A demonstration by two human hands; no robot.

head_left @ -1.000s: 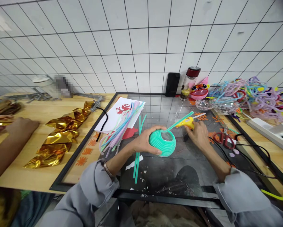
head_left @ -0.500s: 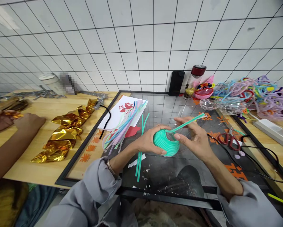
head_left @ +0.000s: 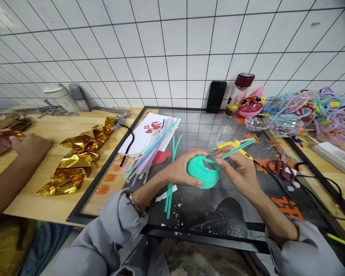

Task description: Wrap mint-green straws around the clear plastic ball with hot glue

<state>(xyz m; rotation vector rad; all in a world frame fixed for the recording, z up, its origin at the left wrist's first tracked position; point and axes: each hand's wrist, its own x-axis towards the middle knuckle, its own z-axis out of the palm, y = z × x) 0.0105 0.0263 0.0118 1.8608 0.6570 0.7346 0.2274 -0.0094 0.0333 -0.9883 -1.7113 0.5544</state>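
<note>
My left hand cups a round ball wrapped in coils of teal pipe cleaner over a dark glass mat. My right hand pinches the loose teal end of that pipe cleaner at the top of the ball, fingers closed on it. A yellow glue gun lies on the mat just behind my right hand, untouched.
Loose teal sticks and a pastel bundle lie left of the ball. Red scissors and black cords sit to the right. Another person's hands handle gold foil at far left. A jar and phone stand by the wall.
My right hand let go of the glue gun, which now lies on the mat, and came to the ball, closing on the loose teal end.
</note>
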